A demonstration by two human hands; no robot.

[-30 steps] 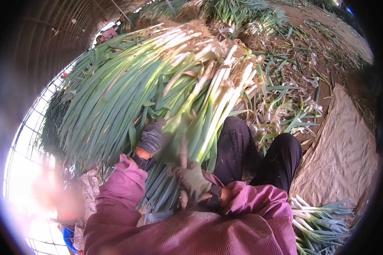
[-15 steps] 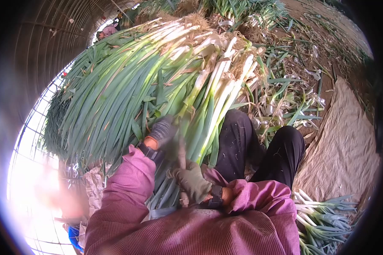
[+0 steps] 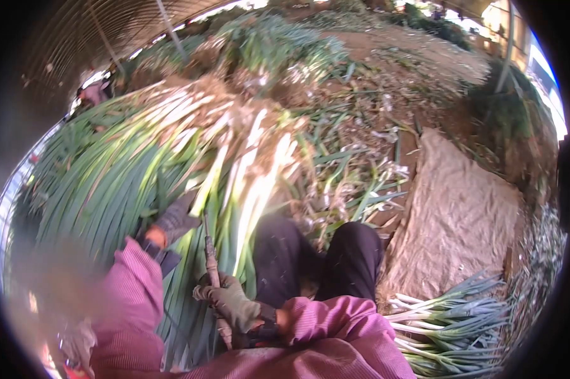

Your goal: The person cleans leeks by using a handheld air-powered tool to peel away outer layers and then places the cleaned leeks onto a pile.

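Leek pile [image 3: 127,183] lies across the person's lap, leaves to the left, white shanks and roots pointing up and away toward the ground ahead. Right hand [image 3: 231,303], gloved, is closed around a thin stick-like tool [image 3: 210,256] held roughly upright against the pile; cannot tell whether it's a knife or a handle. Left hand [image 3: 171,221], also gloved, is buried among the stalks, fingers hidden by leaves, so cannot tell how far it's closed or what it has hold of. Progress, judging by layout only: a small batch of trimmed leeks [image 3: 449,328] lies on the ground at lower right, white ends toward the knees, and it's far smaller than the heap on the lap, so most of the work looks undone. Peelings and scrap leaves [image 3: 348,183] are strewn on the soil ahead of the knees. Room: left side is blocked by the heap and a mesh wall [image 3: 7,202] near it; the pile crowds both forearms. Open room is to the right, where a brown sack [image 3: 462,215] is spread flat and bare, between the scraps and the trimmed batch. More heaped leeks [image 3: 272,44] lie further ahead, well apart. Frame is motion-blurred, fine detail unreliable.
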